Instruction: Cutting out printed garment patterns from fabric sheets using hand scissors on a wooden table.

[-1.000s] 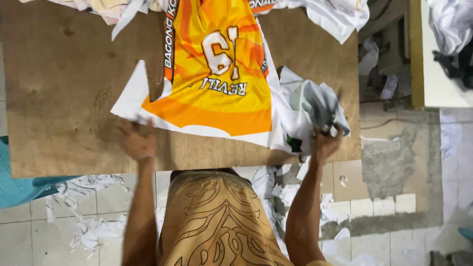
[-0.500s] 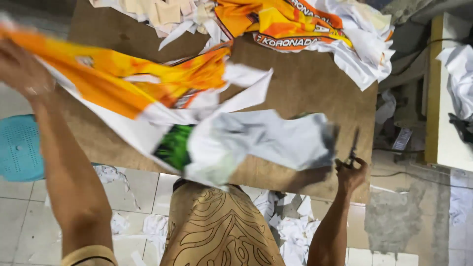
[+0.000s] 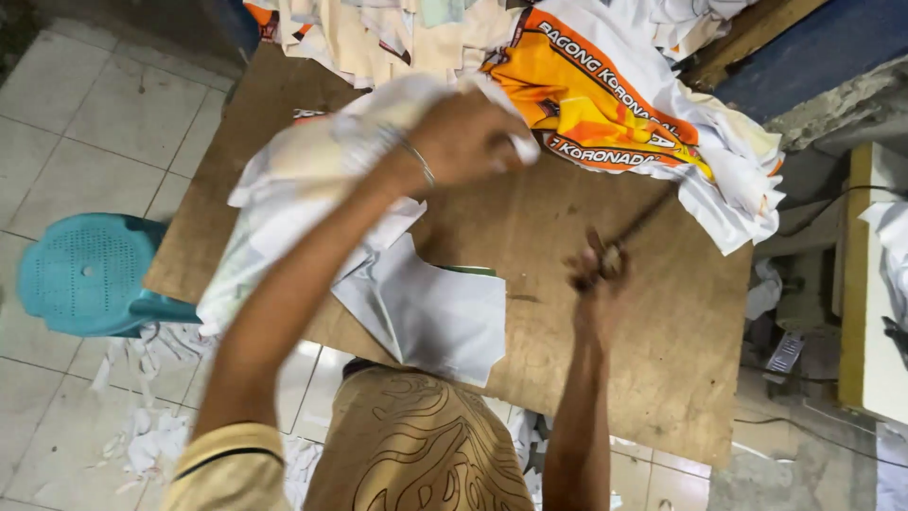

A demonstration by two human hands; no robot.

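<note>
My left hand [image 3: 468,137] is raised over the back of the wooden board [image 3: 662,360], closed on a bunched white sheet of printed fabric [image 3: 312,199]. The sheet trails down and left over the board's edge, and a flat white part [image 3: 435,317] lies near my body. Over the middle of the board, my right hand [image 3: 596,274] grips a pair of scissors [image 3: 643,222] whose blades point up and right toward a heap of orange and white printed fabric [image 3: 605,95]. My left arm hides part of the sheet.
A teal plastic stool [image 3: 80,274] stands left of the board on the tiled floor. White paper or cloth scraps [image 3: 151,435] litter the floor by my legs. A pale cabinet edge [image 3: 861,284] and cables lie to the right.
My left hand has swung the fabric piece from the far left up toward the heap at the back. My right hand with the scissors has moved from the board's front edge onto its middle.
</note>
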